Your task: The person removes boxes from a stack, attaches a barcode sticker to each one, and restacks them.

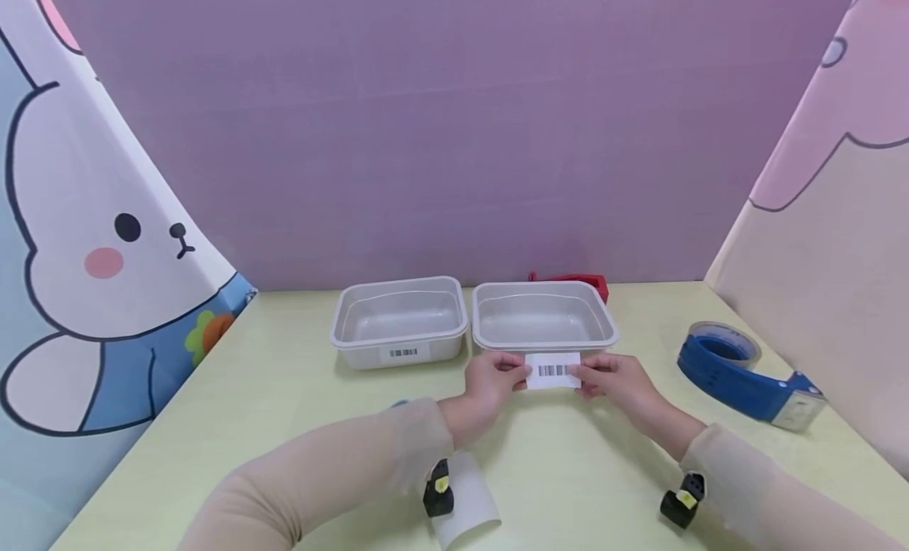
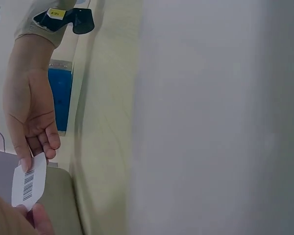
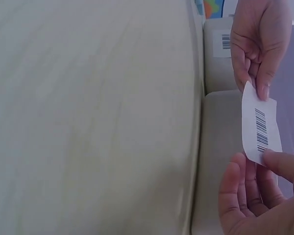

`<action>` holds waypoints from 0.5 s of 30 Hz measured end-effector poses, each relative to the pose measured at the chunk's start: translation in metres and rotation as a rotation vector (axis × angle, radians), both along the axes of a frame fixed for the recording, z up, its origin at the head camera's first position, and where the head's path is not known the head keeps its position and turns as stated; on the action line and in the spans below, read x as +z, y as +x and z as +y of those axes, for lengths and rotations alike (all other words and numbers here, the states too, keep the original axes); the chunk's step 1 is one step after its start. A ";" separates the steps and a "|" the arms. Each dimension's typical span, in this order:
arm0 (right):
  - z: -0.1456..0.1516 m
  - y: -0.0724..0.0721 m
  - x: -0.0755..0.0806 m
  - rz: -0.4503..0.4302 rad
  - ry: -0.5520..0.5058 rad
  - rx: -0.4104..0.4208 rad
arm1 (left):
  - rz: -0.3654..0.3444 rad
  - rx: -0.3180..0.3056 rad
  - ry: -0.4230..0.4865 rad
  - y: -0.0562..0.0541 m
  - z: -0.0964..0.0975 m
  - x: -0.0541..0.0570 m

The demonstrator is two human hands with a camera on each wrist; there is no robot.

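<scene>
A white barcode label [image 1: 552, 370] is stretched between both hands, just in front of the right plastic container [image 1: 543, 318]. My left hand [image 1: 491, 389] pinches its left end between thumb and fingers. At the other end, my right hand [image 1: 621, 385] pinches it the same way, as the right wrist view shows with the label [image 3: 260, 125] slightly bowed. To the left stands a second plastic container [image 1: 399, 322], whose front wall carries a similar barcode label [image 1: 404, 352]. Both containers are open-topped.
A blue tape dispenser [image 1: 738, 389] with a roll of tape lies at the right. Behind the right container is a red object [image 1: 592, 281], partly hidden. A curled white sheet [image 1: 465, 500] lies beneath the left forearm. A purple wall [image 1: 454, 140] closes off the back.
</scene>
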State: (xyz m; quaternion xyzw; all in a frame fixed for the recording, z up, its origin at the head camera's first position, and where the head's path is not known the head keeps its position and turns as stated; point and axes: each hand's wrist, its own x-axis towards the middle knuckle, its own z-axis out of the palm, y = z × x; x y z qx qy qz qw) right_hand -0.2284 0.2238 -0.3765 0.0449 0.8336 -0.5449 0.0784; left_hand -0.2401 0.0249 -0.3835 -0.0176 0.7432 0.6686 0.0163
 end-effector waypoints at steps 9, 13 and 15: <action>-0.001 -0.005 -0.007 0.010 -0.015 -0.026 | -0.048 0.030 -0.008 -0.006 0.005 -0.009; -0.003 -0.008 -0.011 0.021 -0.040 -0.052 | -0.038 0.044 0.008 -0.009 0.004 -0.016; -0.004 -0.009 -0.012 0.020 -0.046 -0.059 | -0.028 0.053 0.015 -0.010 0.004 -0.018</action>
